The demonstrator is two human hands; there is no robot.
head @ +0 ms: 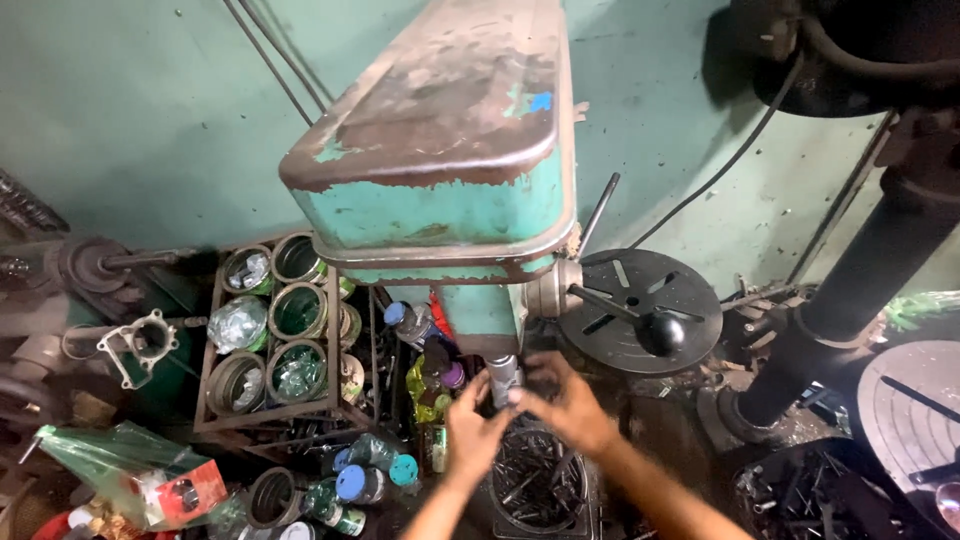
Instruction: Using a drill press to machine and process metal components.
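Currently, chuck: your two hands meet at the drill chuck (502, 378), the grey metal cylinder hanging under the head of the green drill press (440, 190), at centre frame just below the middle
Done so far: both hands are already on the chuck; whether a bit sits in it you cannot tell, since fingers and blur hide its lower end
Left to do: judging by the grip, the work at the chuck looks unfinished; the feed handle (640, 320) with its black ball, right of centre, is untouched
Left hand (472, 430): comes up from the bottom edge, fingers curled and pressed against the chuck's left side and underside
Right hand (568, 402): reaches in from the lower right, forearm slanting up and left, fingers closed around the chuck's right side
Below the hands: a round black bin of metal scraps (535, 485) sits straight under the chuck
Left of frame: a rusty wire rack of green tins (275, 335)
Right of centre: a slotted round table (650, 300) behind the handle
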